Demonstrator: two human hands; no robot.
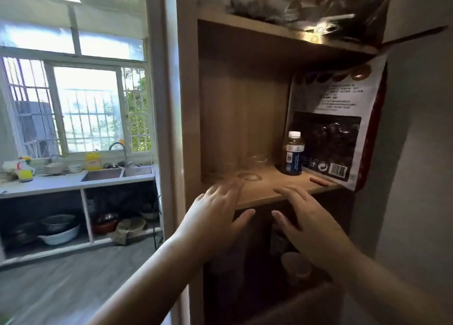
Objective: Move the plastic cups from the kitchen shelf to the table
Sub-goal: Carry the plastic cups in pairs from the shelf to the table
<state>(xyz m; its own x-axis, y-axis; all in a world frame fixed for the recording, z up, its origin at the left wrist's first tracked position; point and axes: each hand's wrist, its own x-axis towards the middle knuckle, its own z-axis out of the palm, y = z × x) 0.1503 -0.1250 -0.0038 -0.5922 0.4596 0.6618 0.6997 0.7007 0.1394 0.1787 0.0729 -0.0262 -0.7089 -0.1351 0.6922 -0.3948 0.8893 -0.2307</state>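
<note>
Clear plastic cups (252, 168) stand on the wooden shelf board (277, 190) of a tall cabinet; they are see-through, blurred and hard to tell apart. My left hand (218, 209) is stretched out at the shelf's front edge, fingers apart, its fingertips just short of the nearest cup. My right hand (304, 217) hovers over the front edge to the right, fingers spread, holding nothing. Neither hand touches a cup.
A dark bottle with a white cap (293, 154) and a large printed bag (333, 128) fill the shelf's right side. A small red stick (318, 181) lies near the edge. A kitchen counter with sink (115, 174) is to the left. Lower shelves hold jars (295, 266).
</note>
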